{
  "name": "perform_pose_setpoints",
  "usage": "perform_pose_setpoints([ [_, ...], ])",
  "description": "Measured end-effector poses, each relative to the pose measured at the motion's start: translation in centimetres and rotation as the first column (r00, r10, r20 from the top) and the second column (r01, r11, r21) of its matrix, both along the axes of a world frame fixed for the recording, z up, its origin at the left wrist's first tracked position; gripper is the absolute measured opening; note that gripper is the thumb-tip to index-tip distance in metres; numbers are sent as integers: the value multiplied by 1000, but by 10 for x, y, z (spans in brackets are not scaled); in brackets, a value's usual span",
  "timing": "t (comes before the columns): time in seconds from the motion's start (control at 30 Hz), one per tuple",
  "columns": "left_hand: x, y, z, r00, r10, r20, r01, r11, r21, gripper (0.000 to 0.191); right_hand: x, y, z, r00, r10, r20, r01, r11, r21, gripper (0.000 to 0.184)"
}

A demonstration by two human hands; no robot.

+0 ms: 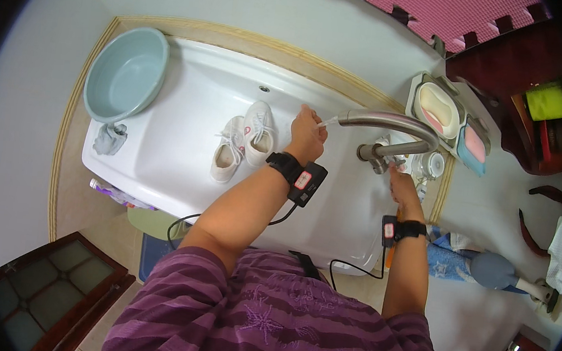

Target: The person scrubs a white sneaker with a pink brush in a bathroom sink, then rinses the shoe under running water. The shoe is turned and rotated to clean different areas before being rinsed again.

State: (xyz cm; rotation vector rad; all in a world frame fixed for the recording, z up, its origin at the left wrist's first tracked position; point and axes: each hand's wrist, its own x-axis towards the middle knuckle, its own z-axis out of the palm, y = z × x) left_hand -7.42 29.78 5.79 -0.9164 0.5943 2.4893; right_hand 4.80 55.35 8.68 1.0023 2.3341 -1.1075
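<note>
A pair of white lace-up shoes lies in the white sink (174,129): the left shoe (227,152) and the right shoe (260,133) touch side by side. My left hand (308,131) is over the sink, right of the shoes, under water running from the metal faucet (393,119); whether it holds anything is hidden. My right hand (404,190) is at the faucet's lever, its fingertips beside or on it; the exact contact is unclear.
A light blue basin (127,74) rests on the sink's left end, a wet grey cloth (110,139) just below it. Right of the faucet are a glass jar (431,165) and wall-mounted soap dishes (438,109). A blue towel (448,257) hangs beyond my right wrist.
</note>
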Motion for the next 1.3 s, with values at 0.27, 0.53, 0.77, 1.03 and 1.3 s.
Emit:
perform_pose_setpoints([
  [0.27,22,-39,-25,958,-244,-153,232,968,-95,14,-75,-133,10,995,-58,-86,-41,545,-837,18],
  [0.53,54,-109,-67,960,-280,-10,246,858,-452,11,-138,-196,-41,993,-86,84,115,456,-883,13],
  [0.77,63,-112,-80,955,-298,-15,267,876,-402,13,-136,-204,-38,994,67,87,53,399,-916,16],
  [1.03,72,-108,-87,602,-795,72,-322,-325,-889,27,-122,-202,-34,998,59,-14,-44,559,-828,14],
  [1.3,44,-137,-89,536,-844,-14,-307,-179,-935,18,-108,-191,-46,996,46,-73,-85,644,-760,17],
])
